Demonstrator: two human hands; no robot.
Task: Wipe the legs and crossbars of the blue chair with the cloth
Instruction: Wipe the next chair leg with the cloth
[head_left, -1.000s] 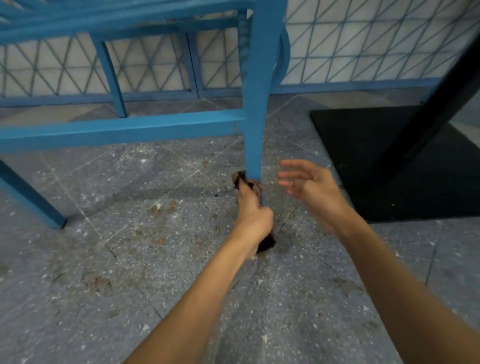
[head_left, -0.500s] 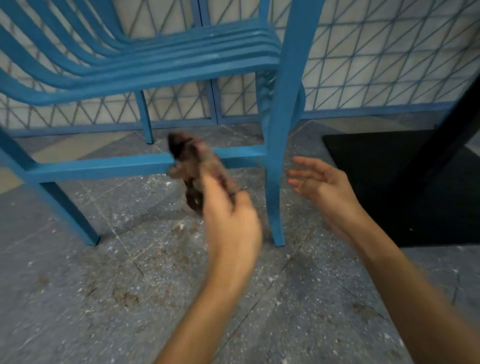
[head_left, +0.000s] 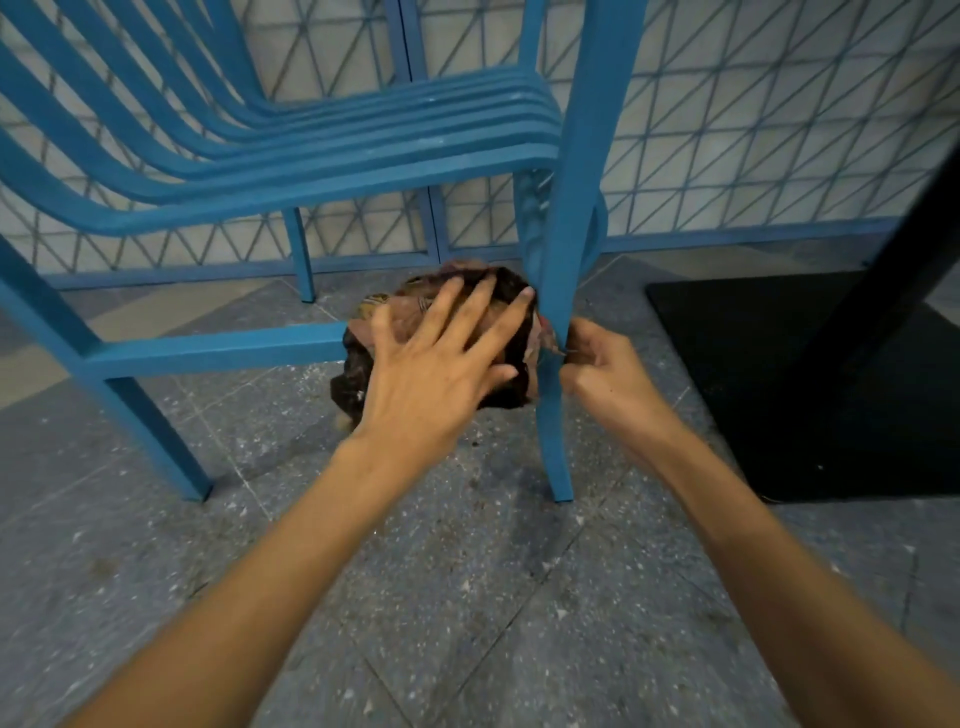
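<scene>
Blue crossbar runs left from the cloth; my left grip presses it flat-fingered there. Right grip pinches its corner beside the leg.

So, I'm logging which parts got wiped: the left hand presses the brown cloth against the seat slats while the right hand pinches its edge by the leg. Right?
Not the seat slats. The head view shows the left hand pressing the brown cloth against the lower crossbar, where it meets the front leg. The right hand does pinch its edge by that leg.
</scene>
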